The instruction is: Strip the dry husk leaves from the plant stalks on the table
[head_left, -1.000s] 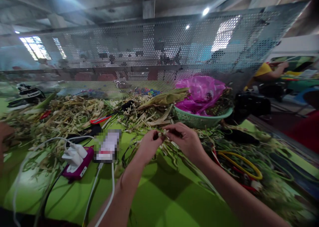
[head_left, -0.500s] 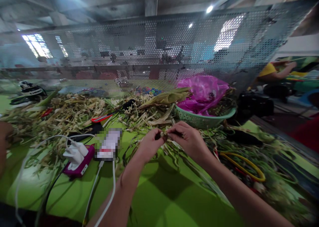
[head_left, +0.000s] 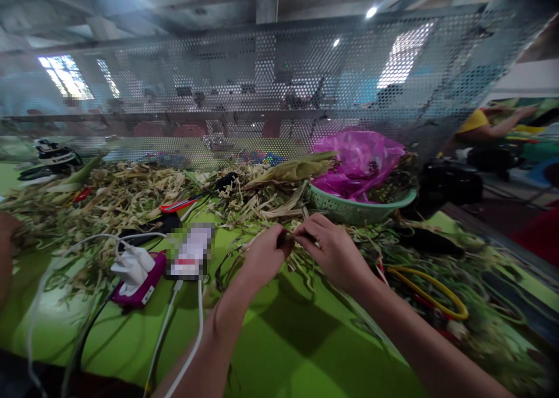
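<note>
Both hands meet over the green table (head_left: 301, 351), fingertips close together. My left hand (head_left: 267, 253) is closed in a pinch, its thumb and forefinger pressed on something small and brownish that the fingers mostly hide. From the other side my right hand (head_left: 328, 243) pinches at the same spot, and what lies between its fingertips is too small to name. Thin green and pale strips of plant leaf (head_left: 305, 273) lie on the table just below the hands. Beyond them sits a heap of dry husk strips (head_left: 275, 197).
A green basket (head_left: 362, 210) with a purple plastic bag (head_left: 358, 165) stands behind my right hand. To the left lie a phone (head_left: 191, 252) on a cable, a purple power strip (head_left: 140, 290) and a red cutter (head_left: 178, 204). A yellow loop (head_left: 430, 287) lies right. A perforated metal screen (head_left: 236, 83) rises behind.
The left hand has turned slightly, and the small piece between the hands is now more hidden. The view has shifted a little; otherwise things lie as before.
</note>
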The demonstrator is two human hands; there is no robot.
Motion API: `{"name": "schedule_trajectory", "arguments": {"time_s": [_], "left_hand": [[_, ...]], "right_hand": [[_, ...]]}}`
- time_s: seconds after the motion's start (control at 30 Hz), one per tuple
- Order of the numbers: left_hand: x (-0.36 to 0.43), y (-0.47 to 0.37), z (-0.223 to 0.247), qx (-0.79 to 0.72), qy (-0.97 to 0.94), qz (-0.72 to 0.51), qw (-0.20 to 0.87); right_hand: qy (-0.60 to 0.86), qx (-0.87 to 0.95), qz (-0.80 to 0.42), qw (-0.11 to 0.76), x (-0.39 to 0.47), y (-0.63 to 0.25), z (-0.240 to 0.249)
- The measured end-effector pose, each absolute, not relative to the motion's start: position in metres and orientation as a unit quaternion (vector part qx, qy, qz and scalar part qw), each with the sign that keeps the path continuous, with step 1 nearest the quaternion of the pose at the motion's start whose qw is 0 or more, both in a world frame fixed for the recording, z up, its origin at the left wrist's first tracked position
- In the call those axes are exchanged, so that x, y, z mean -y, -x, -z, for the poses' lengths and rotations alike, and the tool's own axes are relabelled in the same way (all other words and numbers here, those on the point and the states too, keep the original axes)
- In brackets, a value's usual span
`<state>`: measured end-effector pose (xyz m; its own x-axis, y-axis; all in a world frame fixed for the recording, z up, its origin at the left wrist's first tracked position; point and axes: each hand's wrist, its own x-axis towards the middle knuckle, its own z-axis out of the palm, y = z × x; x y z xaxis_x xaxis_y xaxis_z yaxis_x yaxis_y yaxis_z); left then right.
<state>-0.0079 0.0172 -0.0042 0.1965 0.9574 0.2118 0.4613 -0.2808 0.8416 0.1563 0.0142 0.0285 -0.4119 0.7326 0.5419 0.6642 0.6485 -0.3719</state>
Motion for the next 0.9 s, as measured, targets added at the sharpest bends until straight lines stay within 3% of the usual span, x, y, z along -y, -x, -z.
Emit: {"name": "schedule_trajectory", "arguments": {"time_s": [0.9], "left_hand": [[-0.0147, 0.0091, 0.0016, -0.516, -0.718, -0.364, 0.295]], "right_hand": [[0.431, 0.828, -0.09, 0.348, -0.0144, -0.1528, -0.0242]]}}
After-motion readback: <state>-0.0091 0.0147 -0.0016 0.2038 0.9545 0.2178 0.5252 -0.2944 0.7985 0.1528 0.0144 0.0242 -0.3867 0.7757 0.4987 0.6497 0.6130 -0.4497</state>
